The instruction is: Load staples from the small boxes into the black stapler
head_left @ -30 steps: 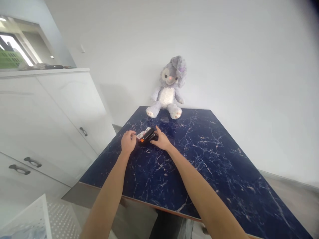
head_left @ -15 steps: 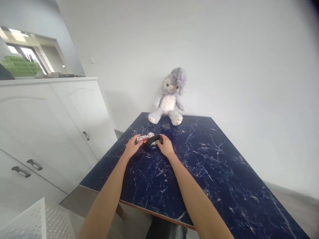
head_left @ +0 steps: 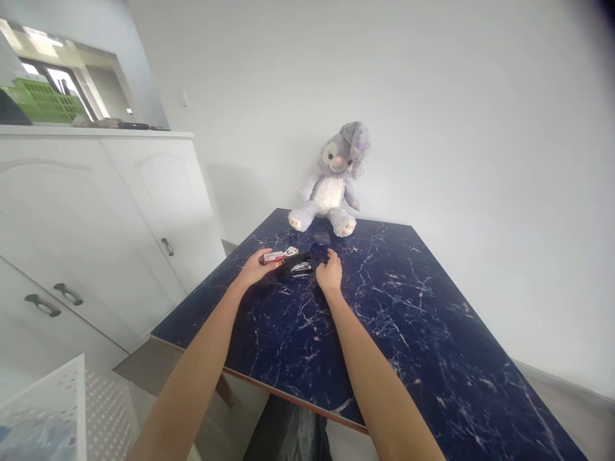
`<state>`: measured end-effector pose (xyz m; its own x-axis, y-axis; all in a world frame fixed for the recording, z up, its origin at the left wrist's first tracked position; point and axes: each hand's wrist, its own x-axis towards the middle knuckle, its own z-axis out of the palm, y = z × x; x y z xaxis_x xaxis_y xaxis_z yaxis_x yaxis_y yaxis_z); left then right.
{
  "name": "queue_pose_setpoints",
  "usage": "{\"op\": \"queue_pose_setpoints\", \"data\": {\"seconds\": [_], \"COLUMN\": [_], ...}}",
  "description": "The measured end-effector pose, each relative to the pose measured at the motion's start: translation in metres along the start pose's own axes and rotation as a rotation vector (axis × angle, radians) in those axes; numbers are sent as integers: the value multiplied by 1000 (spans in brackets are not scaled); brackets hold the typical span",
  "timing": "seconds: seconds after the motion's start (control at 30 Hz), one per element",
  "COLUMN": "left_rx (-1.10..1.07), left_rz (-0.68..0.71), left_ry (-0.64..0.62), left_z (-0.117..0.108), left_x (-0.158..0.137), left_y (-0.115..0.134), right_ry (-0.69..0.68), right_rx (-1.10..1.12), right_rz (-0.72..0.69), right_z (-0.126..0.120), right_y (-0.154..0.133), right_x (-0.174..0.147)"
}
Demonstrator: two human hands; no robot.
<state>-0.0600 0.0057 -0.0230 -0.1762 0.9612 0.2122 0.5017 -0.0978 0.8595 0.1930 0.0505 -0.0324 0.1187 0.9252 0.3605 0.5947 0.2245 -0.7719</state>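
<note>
My left hand (head_left: 255,267) is closed around a small red-and-white box (head_left: 273,257), thumb and fingers on its two sides. A black stapler-like object (head_left: 298,257) with shiny metal on its near side lies against the right end of that box, by the left thumb. A bit of orange shows where the two meet. Just behind them sits a small white piece (head_left: 291,251) with red and dark print. Right of the black object, apart from it, my right hand (head_left: 329,271) is open and holds nothing, its thumb and fingers spread.
A grey plush rabbit (head_left: 330,192) sits at the back of the dark blue marbled table (head_left: 384,320), against the wall. White cabinets (head_left: 144,211) stand at the left, with a green crate (head_left: 45,100) on top. A white perforated basket (head_left: 103,403) is at lower left.
My right hand has let go of the black object and moved a little to the right. My left hand keeps the box. The view has tilted slightly downward.
</note>
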Motion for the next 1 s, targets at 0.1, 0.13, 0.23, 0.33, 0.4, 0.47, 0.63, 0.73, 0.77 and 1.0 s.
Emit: {"op": "queue_pose_setpoints", "data": {"seconds": [0.1,0.13,0.23,0.33,0.4,0.47,0.63,0.73,0.77,1.0], "left_rx": [12,25,138,241,264,258,81,-20,-52,-450], "left_rz": [-28,-29,-30,-40,-21,21,-3,-89,-107,-108], "left_ry": [11,27,124,198,211,271,552,613,610,487], "left_z": [0,1,3,5,6,6,2,-1,-1,7], "left_x": [-1,-1,-2,-3,-4,-5,-3,1,2,13], "left_y": [-1,-1,1,6,8,10,6,1,-1,-2], "right_ry": [-52,-66,-109,-136,-123,-121,-103,-48,-35,64], "right_rx": [-44,-70,-169,-324,-435,-522,-560,-453,-398,117], "right_rz": [-53,-79,-150,-228,-283,-344,-414,-331,-280,16], "right_z": [-2,-2,-4,-9,-13,-16,-19,-19,-19,-23], "right_y": [-2,-3,-7,-8,-8,-7,-8,-5,-2,18], "right_x": [-2,-3,-8,-13,-15,-16,-16,-12,-9,8]}}
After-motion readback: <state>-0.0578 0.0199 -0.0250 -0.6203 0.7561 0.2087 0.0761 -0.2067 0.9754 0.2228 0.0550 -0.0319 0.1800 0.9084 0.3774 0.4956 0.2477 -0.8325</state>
